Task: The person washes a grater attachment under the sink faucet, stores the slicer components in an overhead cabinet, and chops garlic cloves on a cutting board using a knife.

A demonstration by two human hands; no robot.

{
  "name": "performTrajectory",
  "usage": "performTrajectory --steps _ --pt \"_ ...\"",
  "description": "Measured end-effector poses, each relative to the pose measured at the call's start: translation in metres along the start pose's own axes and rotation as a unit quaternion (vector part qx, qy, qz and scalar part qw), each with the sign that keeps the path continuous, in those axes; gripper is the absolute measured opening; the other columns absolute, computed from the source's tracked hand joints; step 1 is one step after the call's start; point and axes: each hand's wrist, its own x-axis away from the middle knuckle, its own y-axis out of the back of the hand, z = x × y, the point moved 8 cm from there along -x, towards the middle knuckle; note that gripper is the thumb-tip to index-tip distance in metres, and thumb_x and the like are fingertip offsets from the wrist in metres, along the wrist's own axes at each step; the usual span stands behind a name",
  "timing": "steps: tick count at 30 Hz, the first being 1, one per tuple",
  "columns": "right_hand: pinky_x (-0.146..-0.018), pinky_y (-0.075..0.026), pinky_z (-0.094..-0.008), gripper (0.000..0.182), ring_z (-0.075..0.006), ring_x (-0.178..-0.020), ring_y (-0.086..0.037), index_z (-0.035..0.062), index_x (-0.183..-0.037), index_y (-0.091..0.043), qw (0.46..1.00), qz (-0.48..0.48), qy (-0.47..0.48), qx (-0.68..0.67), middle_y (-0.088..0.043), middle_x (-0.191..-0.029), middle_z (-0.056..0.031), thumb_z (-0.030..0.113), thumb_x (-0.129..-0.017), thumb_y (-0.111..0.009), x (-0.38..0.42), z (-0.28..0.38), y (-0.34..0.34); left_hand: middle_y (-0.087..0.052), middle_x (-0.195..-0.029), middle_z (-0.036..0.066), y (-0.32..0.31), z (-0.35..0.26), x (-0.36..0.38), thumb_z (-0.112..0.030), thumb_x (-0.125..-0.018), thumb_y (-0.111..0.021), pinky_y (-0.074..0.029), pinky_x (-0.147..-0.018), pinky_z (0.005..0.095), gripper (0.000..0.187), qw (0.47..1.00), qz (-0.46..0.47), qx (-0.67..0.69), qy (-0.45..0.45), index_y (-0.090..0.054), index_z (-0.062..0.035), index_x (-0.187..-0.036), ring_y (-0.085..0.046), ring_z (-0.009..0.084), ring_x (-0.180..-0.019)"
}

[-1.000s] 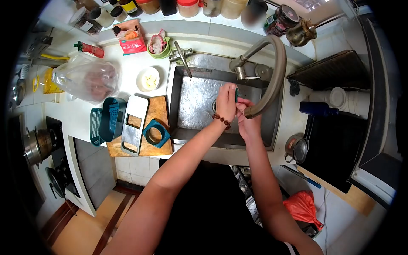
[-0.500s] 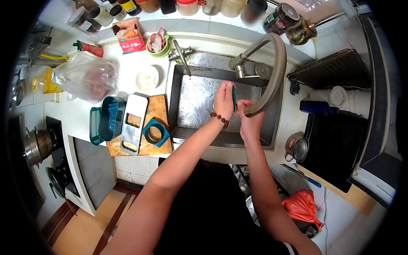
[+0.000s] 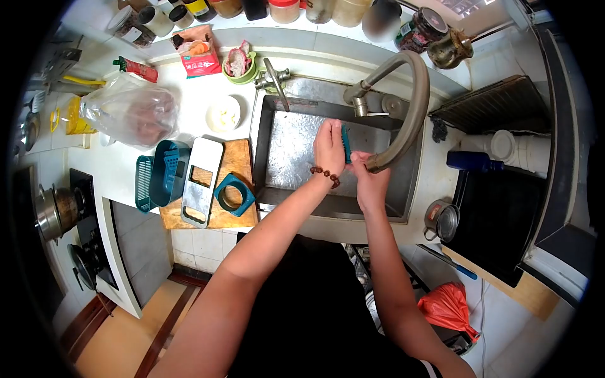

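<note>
Over the steel sink (image 3: 293,138), my left hand (image 3: 329,148) is wrapped round a small teal piece (image 3: 346,146) that shows along its right side. My right hand (image 3: 370,179) is at the lower right of that piece, its fingers pinched near the piece's lower end beneath the faucet spout (image 3: 381,162). What the right fingers hold, if anything, is too small to tell. Left of the sink, a grater frame (image 3: 200,183) and a teal ring-shaped holder (image 3: 234,194) lie on a wooden board (image 3: 242,153).
A teal container (image 3: 169,179) and a white bowl (image 3: 223,113) stand left of the sink. The curved faucet (image 3: 421,94) arches over its right side. A metal cup (image 3: 442,219) and a blue bottle (image 3: 472,161) are at the right. Jars line the back ledge.
The view has shifted slightly, so the counter items appear a little to the right. My hands stay together over the sink, and more of the teal piece shows between them.
</note>
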Motion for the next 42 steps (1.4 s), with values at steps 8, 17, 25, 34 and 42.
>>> performTrajectory --steps 8,17,25,34,42 --pt "-0.068 -0.054 -0.0318 0.016 -0.0145 -0.07 -0.069 -0.0072 -0.095 -0.071 0.978 0.121 0.043 0.162 -0.073 -0.08 -0.0111 0.006 -0.085 -0.073 -0.009 0.007 0.008 -0.061 -0.084 0.02 -0.005 -0.023 0.001 -0.021 -0.105 -0.054 -0.048 -0.072 0.0433 0.026 0.983 0.076 -0.096 -0.137 -0.06 0.0022 -0.096 -0.059 0.0381 -0.077" --pt "-0.067 -0.053 -0.0336 0.016 -0.0165 -0.071 -0.069 -0.0035 -0.091 -0.074 0.952 0.164 0.025 0.258 -0.072 -0.076 -0.0118 0.008 -0.08 -0.074 -0.026 0.001 0.009 -0.061 -0.085 0.022 -0.02 -0.013 0.002 -0.023 -0.105 -0.055 -0.048 -0.072 0.0456 0.028 0.977 0.137 -0.108 -0.122 -0.06 0.002 -0.094 -0.059 0.0419 -0.079" --pt "-0.067 -0.055 -0.032 0.016 -0.0169 -0.069 -0.071 -0.0022 -0.09 -0.075 0.967 0.056 0.082 0.233 -0.074 -0.076 -0.0098 0.014 -0.089 -0.074 -0.045 0.022 0.02 -0.06 -0.085 0.023 -0.026 -0.027 0.006 -0.022 -0.106 -0.053 -0.047 -0.073 0.0466 0.027 0.968 0.169 -0.097 -0.156 -0.058 0.0021 -0.095 -0.058 0.0444 -0.081" --pt "-0.063 -0.056 -0.0301 0.016 -0.0157 -0.066 -0.069 -0.0062 -0.089 -0.068 0.985 0.148 0.039 0.075 -0.069 -0.075 -0.0078 0.009 -0.093 -0.068 -0.033 0.017 -0.012 -0.056 -0.087 0.023 -0.003 -0.023 0.012 -0.022 -0.109 -0.047 -0.045 -0.077 0.0476 0.028 0.972 0.171 -0.111 -0.115 -0.053 0.0022 -0.095 -0.054 0.0442 -0.084" --pt "-0.063 -0.057 -0.0305 0.012 -0.0173 -0.067 -0.07 -0.0079 -0.089 -0.068 0.98 0.162 -0.008 0.117 -0.07 -0.076 -0.0104 0.004 -0.09 -0.069 -0.023 0.015 0.003 -0.053 -0.086 0.022 -0.01 -0.017 0.029 -0.021 -0.11 -0.043 -0.044 -0.079 0.0466 0.03 0.952 0.258 -0.094 -0.133 -0.052 0.0022 -0.095 -0.053 0.0429 -0.084"
